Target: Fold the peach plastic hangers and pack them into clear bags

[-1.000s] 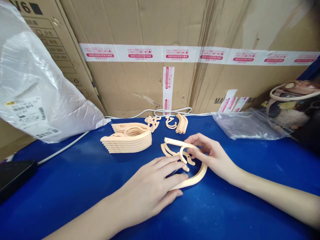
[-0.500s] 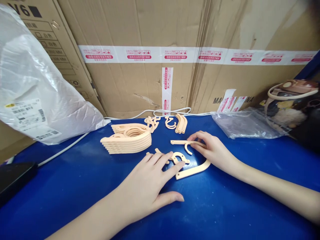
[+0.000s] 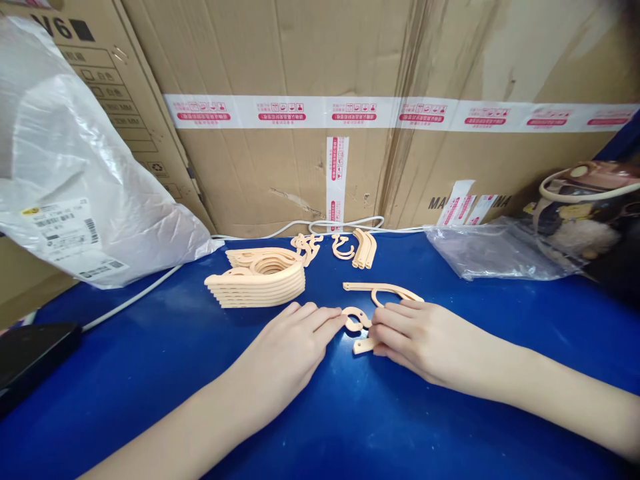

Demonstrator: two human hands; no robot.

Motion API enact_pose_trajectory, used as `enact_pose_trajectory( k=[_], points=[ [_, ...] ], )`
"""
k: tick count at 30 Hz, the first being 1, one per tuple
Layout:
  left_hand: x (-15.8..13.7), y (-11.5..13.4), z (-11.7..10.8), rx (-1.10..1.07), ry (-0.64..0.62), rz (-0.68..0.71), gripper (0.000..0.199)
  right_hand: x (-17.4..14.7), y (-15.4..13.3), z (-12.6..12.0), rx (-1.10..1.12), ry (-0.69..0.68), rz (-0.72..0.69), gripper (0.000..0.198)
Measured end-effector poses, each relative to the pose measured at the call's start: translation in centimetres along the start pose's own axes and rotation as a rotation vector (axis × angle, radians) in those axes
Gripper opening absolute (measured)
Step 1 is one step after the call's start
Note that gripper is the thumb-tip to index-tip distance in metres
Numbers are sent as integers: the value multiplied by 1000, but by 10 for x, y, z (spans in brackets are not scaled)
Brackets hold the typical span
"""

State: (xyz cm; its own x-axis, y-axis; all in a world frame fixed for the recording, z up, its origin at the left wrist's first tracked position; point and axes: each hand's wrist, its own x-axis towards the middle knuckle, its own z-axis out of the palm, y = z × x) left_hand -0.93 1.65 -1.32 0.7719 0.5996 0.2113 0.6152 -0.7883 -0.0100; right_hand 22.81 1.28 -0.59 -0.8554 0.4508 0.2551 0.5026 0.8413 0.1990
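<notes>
Between my hands lies a peach plastic ring-shaped hanger piece [image 3: 355, 312] with small holes. My left hand [image 3: 295, 340] is closed, thumb and fingertips pinching the left side of that piece. From the right, my right hand [image 3: 413, 337] curls around a curved hanger arm [image 3: 362, 347], whose holed end sticks out past the fingers; its fingertips also meet the ring-shaped piece. Just beyond the right hand, another hanger arm [image 3: 357, 287] rests on the blue table, with a curved hook [image 3: 376, 297] beside it. Part of the hook is hidden behind the fingers.
A stack of folded hangers [image 3: 260, 287] stands left of centre. Behind are loose hooks [image 3: 306, 248], [image 3: 343, 248] and stacked hanger arms [image 3: 365, 249]. A white bag [image 3: 85, 180] leans at left, near a black object [image 3: 35, 360]. A clear bag [image 3: 495, 250] lies right; cardboard [image 3: 280, 173] stands behind.
My right hand has left the farther hanger arm and come nearer, closing on the nearer one. My left hand's spread fingers have drawn together onto the ring-shaped piece.
</notes>
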Motion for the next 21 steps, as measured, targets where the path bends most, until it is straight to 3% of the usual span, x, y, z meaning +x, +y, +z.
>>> enact_pose_trajectory(
  k=[11,15,21],
  points=[
    [-1,-6,-3,-246,273,-192,29,-4,-8,-2,-86,14,-107,26],
    [-1,-3,-3,-385,208,-299,30,-4,-7,-1,-46,33,-99,23],
    [2,6,-12,-395,108,-368,28,-6,0,2,115,93,58,33]
  ],
)
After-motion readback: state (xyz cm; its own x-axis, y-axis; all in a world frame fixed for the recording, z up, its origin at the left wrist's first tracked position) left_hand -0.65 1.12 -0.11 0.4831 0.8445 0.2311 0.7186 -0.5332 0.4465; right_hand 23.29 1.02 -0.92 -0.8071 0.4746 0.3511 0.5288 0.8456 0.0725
